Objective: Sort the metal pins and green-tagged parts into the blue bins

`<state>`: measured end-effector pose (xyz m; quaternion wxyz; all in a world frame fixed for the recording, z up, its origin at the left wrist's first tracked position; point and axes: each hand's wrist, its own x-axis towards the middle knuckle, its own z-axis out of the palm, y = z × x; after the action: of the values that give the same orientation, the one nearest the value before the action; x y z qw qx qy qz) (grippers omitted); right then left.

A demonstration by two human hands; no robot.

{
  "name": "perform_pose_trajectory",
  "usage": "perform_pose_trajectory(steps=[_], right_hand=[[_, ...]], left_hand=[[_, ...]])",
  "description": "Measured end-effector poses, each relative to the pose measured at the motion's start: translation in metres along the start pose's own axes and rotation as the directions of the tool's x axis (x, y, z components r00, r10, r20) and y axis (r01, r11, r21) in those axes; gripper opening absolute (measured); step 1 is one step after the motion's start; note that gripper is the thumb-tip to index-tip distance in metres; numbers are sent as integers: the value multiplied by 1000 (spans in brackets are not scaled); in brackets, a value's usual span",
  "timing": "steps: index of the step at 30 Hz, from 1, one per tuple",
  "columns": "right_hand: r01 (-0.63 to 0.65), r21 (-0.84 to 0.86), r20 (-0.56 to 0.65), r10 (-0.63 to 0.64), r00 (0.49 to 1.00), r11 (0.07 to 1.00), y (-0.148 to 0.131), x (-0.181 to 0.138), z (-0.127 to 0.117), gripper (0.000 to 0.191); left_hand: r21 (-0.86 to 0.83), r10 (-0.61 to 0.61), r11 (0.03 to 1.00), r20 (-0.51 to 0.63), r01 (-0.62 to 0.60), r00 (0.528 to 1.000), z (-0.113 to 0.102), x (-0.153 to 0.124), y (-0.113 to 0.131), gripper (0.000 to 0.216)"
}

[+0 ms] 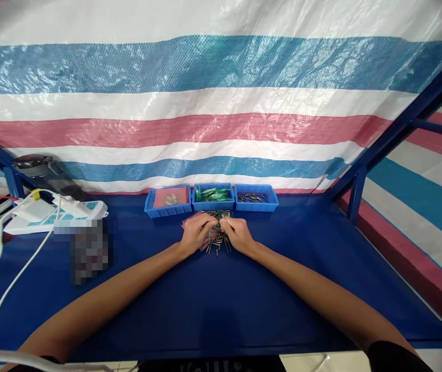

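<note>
My left hand [198,231] and my right hand [238,233] meet over the middle of the blue table, thumbs and fingers pinched and almost touching. What they pinch is too small to make out; something greenish shows just behind the fingertips. Below and between them lies a loose pile of thin metal rods, gold and dark, that look like small drill bits [218,245]. Pinkish clear plastic [186,222] sticks out beside and beneath my left hand.
Behind my hands stand three blue bins: one with pink sheet and pale pieces [148,206], one with green packets [215,204], one with thin metal rods [257,206]. At left are a white power strip [89,210], cables and a dark bottle [45,173]. Blue frame posts [354,194] flank the table.
</note>
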<state>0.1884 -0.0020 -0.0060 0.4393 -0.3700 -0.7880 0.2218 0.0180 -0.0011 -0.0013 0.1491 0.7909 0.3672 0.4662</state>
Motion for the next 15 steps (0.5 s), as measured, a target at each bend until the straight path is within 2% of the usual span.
perform_pose_trajectory(steps=[3,6,10,12,15], right_hand=[[14,4,-19,-14,1000,1000,-1,-2,0,34],[44,6,-11,-44,999,999,-1,-3,0,24],[90,1,9,-90,996,996,0,-3,2,23],[91,-11,15,-91,996,996,1,-3,3,26],[72,-40,24,-71,997,997,3,-3,3,30]], left_hand=[[46,26,999,12,-27,1000,-1,-1,1,34],[100,45,994,-26,-42,999,0,-1,1,42],[126,60,991,-85,-49,995,0,-2,0,48],[113,62,992,-89,-52,994,0,-1,0,47],[65,47,997,-59,-43,997,-1,0,2,31]])
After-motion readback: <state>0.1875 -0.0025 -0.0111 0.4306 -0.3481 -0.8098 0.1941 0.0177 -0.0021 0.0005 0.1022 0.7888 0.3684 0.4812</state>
